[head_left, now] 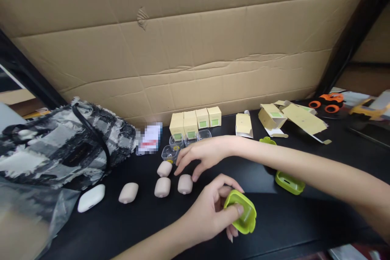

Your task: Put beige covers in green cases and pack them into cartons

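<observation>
The left hand (210,211) is gripping a lime-green, glossy, shallow shell with rounded corners and a wavy rim (250,213), its thumb pressing on the inside, and is holding it above the black, smooth tabletop (100,231) toward the front edge. The right hand (207,152) is hovering with its fingers loosely spread and curved beside a pale pinkish-beige, matte, pillow-shaped case (185,185); whether the thumb tip is touching it, I cannot tell. Two similar beige cases (162,187) are sitting just to the left of that one, and a third (128,193) is resting farther toward the tabletop's left edge, near a white, smooth, rounded oblong case (91,198). Clear, hard-looking plastic cups (170,153) are clustering behind them, in front of four pale-yellow cardboard boxes (190,121) standing in a row near the back edge, where a creased brown cardboard sheet (183,48) is rising. Opened, flattened yellow cartons (304,120) are lying toward the back right corner. Another lime-green, rounded, tray-like piece (291,183) is resting nearer the right edge, close to the right forearm. A shaggy, frayed black-and-grey checked fabric bag (61,146) is slumping at the left edge.
</observation>
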The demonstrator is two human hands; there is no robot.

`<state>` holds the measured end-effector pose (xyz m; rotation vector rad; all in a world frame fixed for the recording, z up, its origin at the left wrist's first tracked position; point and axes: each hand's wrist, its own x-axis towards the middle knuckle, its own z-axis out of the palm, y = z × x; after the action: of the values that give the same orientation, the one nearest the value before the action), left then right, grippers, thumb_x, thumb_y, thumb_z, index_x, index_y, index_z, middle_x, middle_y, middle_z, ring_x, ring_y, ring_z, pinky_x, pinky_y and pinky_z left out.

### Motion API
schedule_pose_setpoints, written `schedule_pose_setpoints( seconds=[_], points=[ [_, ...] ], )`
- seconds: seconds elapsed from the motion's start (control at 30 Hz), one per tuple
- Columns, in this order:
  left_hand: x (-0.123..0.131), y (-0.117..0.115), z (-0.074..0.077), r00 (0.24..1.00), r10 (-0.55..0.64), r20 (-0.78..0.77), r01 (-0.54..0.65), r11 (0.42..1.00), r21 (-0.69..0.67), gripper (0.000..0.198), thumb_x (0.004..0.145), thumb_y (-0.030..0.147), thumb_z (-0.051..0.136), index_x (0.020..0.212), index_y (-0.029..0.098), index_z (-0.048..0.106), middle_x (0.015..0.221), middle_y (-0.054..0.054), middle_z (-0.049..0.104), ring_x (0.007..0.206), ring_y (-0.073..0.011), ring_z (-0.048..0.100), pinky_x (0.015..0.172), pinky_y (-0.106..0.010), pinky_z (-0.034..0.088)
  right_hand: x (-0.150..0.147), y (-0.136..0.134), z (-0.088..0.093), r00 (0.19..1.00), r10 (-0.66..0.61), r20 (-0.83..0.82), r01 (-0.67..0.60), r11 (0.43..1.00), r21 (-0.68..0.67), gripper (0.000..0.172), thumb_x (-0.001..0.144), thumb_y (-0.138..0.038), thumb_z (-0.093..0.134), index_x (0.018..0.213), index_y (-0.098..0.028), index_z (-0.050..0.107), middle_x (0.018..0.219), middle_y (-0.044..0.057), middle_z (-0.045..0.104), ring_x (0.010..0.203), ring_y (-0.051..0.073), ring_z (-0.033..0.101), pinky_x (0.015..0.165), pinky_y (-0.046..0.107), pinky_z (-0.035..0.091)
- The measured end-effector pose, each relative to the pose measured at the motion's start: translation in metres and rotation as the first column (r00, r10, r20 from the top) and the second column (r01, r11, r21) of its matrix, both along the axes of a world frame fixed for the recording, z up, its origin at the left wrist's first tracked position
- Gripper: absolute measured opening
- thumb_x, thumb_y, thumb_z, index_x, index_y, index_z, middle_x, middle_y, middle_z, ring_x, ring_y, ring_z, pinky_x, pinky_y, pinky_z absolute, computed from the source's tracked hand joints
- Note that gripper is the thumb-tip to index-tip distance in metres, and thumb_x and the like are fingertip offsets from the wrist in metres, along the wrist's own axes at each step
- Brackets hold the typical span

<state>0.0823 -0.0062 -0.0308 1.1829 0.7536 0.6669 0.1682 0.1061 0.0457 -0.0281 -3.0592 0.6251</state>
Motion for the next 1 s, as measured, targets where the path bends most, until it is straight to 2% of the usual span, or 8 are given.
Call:
schedule_pose_setpoints(
  seconds=[0.1,0.23,0.37,0.5,0.6,0.67,0.87,1.0],
  points=[
    [0.001,0.0,-0.001,1.0,0.018,0.009,-0.018,1.0,0.01,0.046,0.07,0.045,0.073,0.1,0.016,0.053,0.074,-0.001,0.064,0.044,-0.0048,0.055,0.041,-0.016,0.047,-0.012,0.0,-0.011,0.999,0.032,0.021,-0.032,0.999,-0.019,0.038,0.071,-0.017,0.077,0.107,-0.012,0.065,0.107,0.006,0.066,0.094,0.015,0.063,0.076,0.019,0.049],
    [0.002,0.0,0.001,0.997,0.069,0.047,-0.069,0.998,0.003,0.049,0.069,0.046,0.073,0.102,0.014,0.056,0.077,-0.003,0.066,0.046,-0.0074,0.058,0.046,-0.021,0.051,-0.002,-0.004,-0.018,0.99,-0.122,-0.074,0.119,0.992,-0.041,0.033,0.073,-0.022,0.075,0.102,-0.016,0.062,0.083,-0.001,0.066,0.07,0.014,0.061,0.057,0.021,0.047],
    [0.001,0.002,0.003,0.979,0.2,0.046,-0.201,0.979,0.027,0.04,0.072,0.042,0.07,0.097,0.014,0.057,0.074,-0.002,0.065,0.042,-0.0088,0.057,0.042,-0.022,0.048,0.036,-0.013,-0.014,0.882,-0.38,-0.277,0.366,0.925,-0.105,0.039,0.082,-0.027,0.068,0.116,-0.017,0.051,0.098,0.004,0.066,0.084,0.015,0.062,0.069,0.025,0.051],
    [0.0,0.004,0.006,0.942,0.322,0.092,-0.323,0.946,0.005,0.041,0.07,0.038,0.071,0.1,0.016,0.054,0.08,-0.002,0.064,0.052,-0.0126,0.062,0.052,-0.029,0.053,0.076,-0.032,-0.013,0.714,-0.53,-0.458,0.528,0.837,-0.145,0.034,0.086,-0.03,0.062,0.117,-0.021,0.05,0.111,0.007,0.063,0.1,0.021,0.06,0.086,0.037,0.048],
    [0.0,0.005,0.007,0.924,0.313,0.219,-0.297,0.949,-0.104,0.05,0.07,0.042,0.068,0.11,0.016,0.054,0.088,-0.005,0.064,0.07,-0.0212,0.068,0.066,-0.036,0.054,0.095,-0.05,-0.021,0.59,-0.544,-0.596,0.589,0.796,-0.143,0.031,0.086,-0.026,0.062,0.115,-0.024,0.051,0.113,0.006,0.06,0.106,0.021,0.057,0.09,0.036,0.048],
    [0.0,0.005,0.005,0.908,0.286,0.308,-0.235,0.953,-0.193,0.052,0.072,0.044,0.063,0.114,0.014,0.054,0.09,-0.007,0.065,0.077,-0.0238,0.068,0.076,-0.039,0.052,0.101,-0.062,-0.028,0.555,-0.552,-0.622,0.605,0.781,-0.155,0.036,0.087,-0.023,0.062,0.12,-0.025,0.047,0.115,0.006,0.059,0.108,0.019,0.057,0.09,0.032,0.048],
    [-0.001,0.004,0.002,0.875,0.236,0.423,-0.121,0.953,-0.279,0.035,0.082,0.027,0.055,0.116,0.017,0.057,0.108,-0.009,0.063,0.1,-0.0224,0.059,0.093,-0.04,0.042,0.098,-0.081,-0.036,0.703,-0.47,-0.534,0.493,0.863,-0.11,0.034,0.087,-0.02,0.061,0.118,-0.023,0.048,0.113,0.004,0.064,0.105,0.016,0.059,0.088,0.028,0.048],
    [-0.002,0.006,0.003,0.828,0.221,0.515,-0.079,0.956,-0.283,0.03,0.083,0.02,0.045,0.109,0.017,0.062,0.106,-0.008,0.064,0.1,-0.0234,0.058,0.095,-0.042,0.039,0.095,-0.081,-0.037,0.733,-0.417,-0.537,0.488,0.873,-0.01,0.034,0.083,-0.014,0.062,0.114,-0.02,0.051,0.107,0.004,0.066,0.097,0.016,0.059,0.086,0.03,0.045]
  ],
)
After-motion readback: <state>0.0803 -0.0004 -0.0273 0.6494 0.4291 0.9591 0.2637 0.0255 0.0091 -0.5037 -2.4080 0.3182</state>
